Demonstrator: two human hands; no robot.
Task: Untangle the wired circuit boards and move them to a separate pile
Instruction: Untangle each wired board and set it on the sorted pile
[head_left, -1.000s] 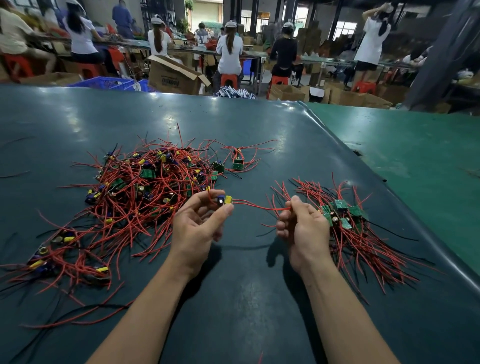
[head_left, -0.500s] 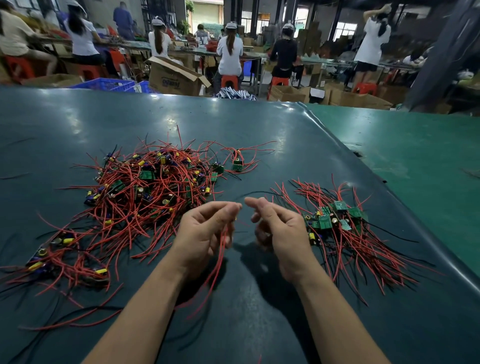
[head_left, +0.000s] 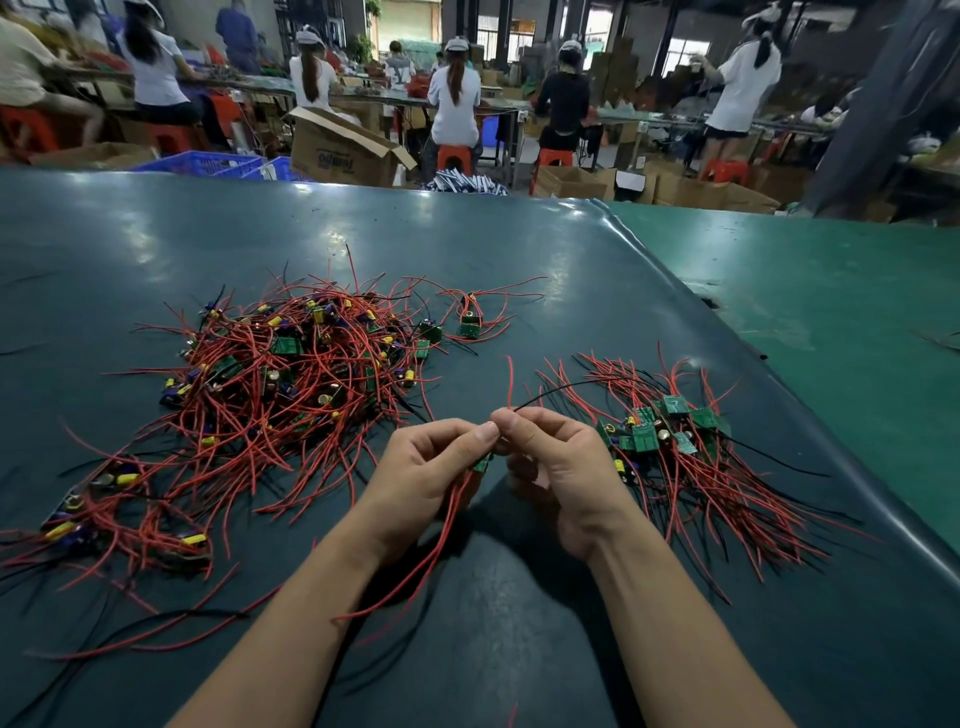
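A tangled pile of small green circuit boards with red and black wires lies on the left of the dark mat. A sorted pile lies to the right, boards together and wires trailing toward me. Between them my left hand holds one small green board, its red wires hanging down past my wrist. My right hand pinches a red and a black wire of that board, which stick up from my fingertips. Both hands meet fingertip to fingertip above the mat.
A smaller clump of wired boards lies at the near left, and two boards sit apart behind the tangle. The dark mat ends at a raised edge on the right, beside a green table. People work at benches beyond.
My hands came together from apart. The board went from stretched between both hands to held in my left, wires now hanging down; my right hand now pinches two wire ends pointing up.
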